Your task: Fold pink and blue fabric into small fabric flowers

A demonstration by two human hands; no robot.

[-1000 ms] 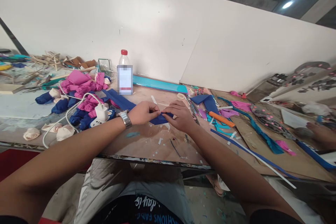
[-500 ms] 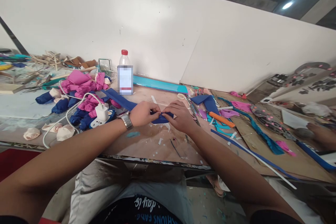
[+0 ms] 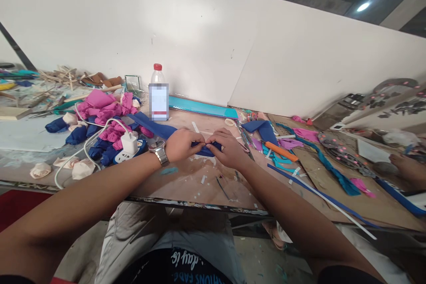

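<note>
Over the middle of the table, my left hand (image 3: 183, 143) and my right hand (image 3: 225, 147) meet fingertip to fingertip, both pinching a dark blue strip (image 3: 203, 151) of paper or fabric. A longer blue length (image 3: 151, 125) runs from behind my left hand toward the phone; whether it joins the pinched piece is hidden. A white strip (image 3: 195, 127) lies just beyond my fingers. My left wrist wears a metal watch (image 3: 161, 154).
Left lie crumpled pink pieces (image 3: 103, 106), blue rolls, and a white charger (image 3: 129, 143) with its cable. A phone (image 3: 159, 102) leans on a red-capped bottle (image 3: 157, 71). An orange utility knife (image 3: 281, 151) lies right. Another person's hand (image 3: 408, 168) shows far right.
My fingertips have shifted slightly on the blue strip, with my right fingers a little more curled. Both hands stay in nearly the same place.
</note>
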